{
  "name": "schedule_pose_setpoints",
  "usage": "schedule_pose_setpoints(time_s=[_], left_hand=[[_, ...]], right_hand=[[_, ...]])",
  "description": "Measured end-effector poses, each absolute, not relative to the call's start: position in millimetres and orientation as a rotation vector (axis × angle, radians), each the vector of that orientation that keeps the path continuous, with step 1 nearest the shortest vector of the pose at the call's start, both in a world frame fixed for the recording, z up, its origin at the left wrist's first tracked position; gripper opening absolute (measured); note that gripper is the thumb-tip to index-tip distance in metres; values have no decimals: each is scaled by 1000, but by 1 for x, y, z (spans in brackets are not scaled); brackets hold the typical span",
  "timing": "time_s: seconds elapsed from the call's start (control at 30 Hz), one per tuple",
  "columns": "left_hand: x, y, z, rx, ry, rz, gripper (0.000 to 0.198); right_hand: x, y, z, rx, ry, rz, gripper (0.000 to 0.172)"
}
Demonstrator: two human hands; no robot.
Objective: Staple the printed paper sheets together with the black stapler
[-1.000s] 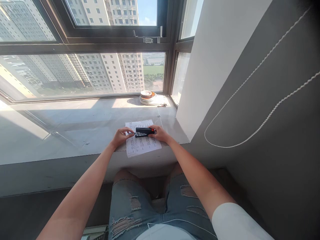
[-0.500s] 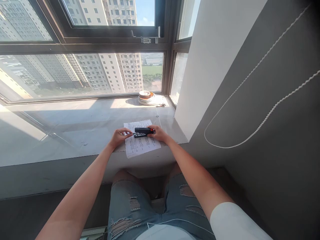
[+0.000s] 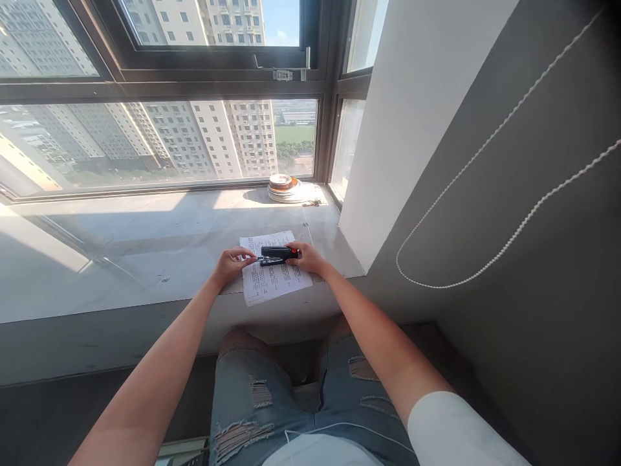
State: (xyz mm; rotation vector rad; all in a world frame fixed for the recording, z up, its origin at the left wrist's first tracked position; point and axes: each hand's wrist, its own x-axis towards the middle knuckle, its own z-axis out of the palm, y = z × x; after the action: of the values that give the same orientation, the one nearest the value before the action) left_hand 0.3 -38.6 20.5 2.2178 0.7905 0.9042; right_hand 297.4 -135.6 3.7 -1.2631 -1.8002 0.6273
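A black stapler [image 3: 275, 252] with a red spot near one end lies sideways over the printed sheets of paper [image 3: 272, 285] on the window sill. Its two arms are parted, with the gap facing left. My right hand [image 3: 305, 257] grips the stapler's right end. At the gap on the left, my left hand [image 3: 235, 264] is closed in a pinch; a small shiny bit shows by the fingertips, too small to name. Both hands are just above the paper, and the left one covers part of its left edge.
A stack of round plates or lids [image 3: 282, 188] stands at the back of the sill [image 3: 145, 259] by the window, with a small dark item [image 3: 313, 202] beside it. A beaded blind cord [image 3: 439, 286] hangs at the right. My legs are below the sill's front edge.
Almost nothing differs. The view has shifted very slightly; both hands, the stapler and the paper keep the same places.
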Motion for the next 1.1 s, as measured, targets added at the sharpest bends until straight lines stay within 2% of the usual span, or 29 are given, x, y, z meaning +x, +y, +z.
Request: schedule_pose_setpoints(time_s=[0.73,0.97,1.1], left_hand=[[1,-43,26,2164,877,807,33],[-1,-38,18,2044,770,771,48],[0,-36,17,2060,776,757,46]], right_hand=[[301,-138,3,-1326,-1632,653,45],[301,-137,3,-1314,-1520,707,46],[301,-139,3,-1309,-1490,718,43]])
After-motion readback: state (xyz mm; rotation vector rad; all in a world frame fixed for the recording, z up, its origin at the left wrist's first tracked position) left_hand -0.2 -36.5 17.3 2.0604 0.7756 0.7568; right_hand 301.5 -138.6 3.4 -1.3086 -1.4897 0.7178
